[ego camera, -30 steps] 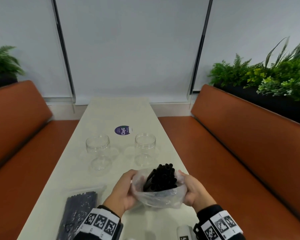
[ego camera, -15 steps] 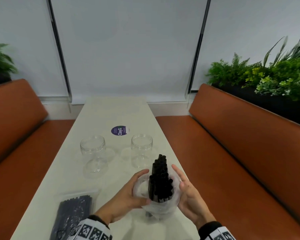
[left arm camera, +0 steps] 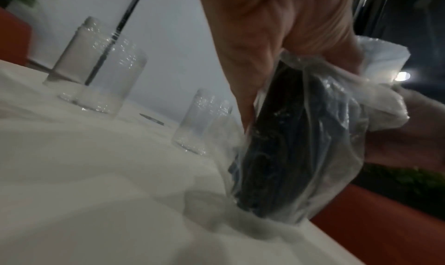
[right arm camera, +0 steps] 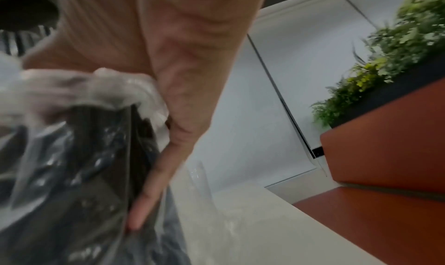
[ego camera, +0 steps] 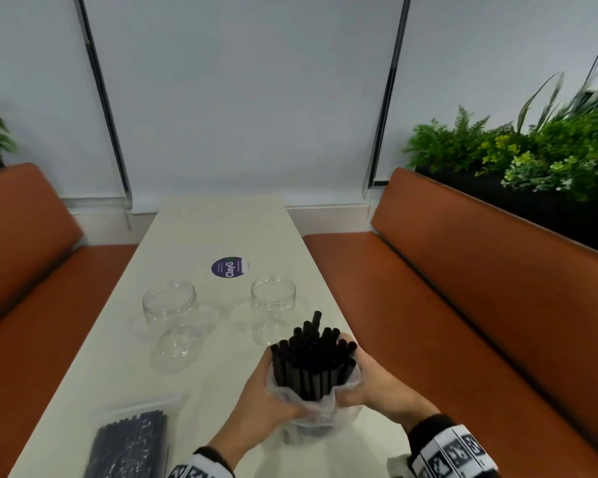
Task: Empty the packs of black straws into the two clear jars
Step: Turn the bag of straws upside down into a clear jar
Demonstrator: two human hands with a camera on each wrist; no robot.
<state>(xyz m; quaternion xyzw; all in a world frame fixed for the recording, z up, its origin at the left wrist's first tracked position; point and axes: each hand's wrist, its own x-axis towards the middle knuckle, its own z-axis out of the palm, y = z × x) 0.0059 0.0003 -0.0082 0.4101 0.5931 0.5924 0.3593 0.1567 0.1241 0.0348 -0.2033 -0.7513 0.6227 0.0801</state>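
An upright bundle of black straws [ego camera: 313,360] stands in a clear plastic pack [ego camera: 316,414] near the table's front right edge, its bottom resting on the table. My left hand [ego camera: 266,405] grips the bunched plastic [left arm camera: 310,120] and bundle from the left. From the right, my right hand [ego camera: 377,391] grips the pack [right arm camera: 72,155] with the plastic pushed down round the straws. Straw tops stick out above both hands. Two clear jars stand farther back, the left jar [ego camera: 170,313] and the right jar [ego camera: 273,308], both without straws. A second, sealed pack of black straws [ego camera: 132,443] lies flat at the front left.
A round purple sticker [ego camera: 229,267] lies on the pale table [ego camera: 204,229] behind the jars. Orange bench seats [ego camera: 480,305] run along both sides, with green plants [ego camera: 532,150] behind the right backrest. The table's right edge is close to my right hand.
The pack has been turned upright and its plastic pushed down, so more of the straws stick out on top. Both hands have closed in lower round the bundle.
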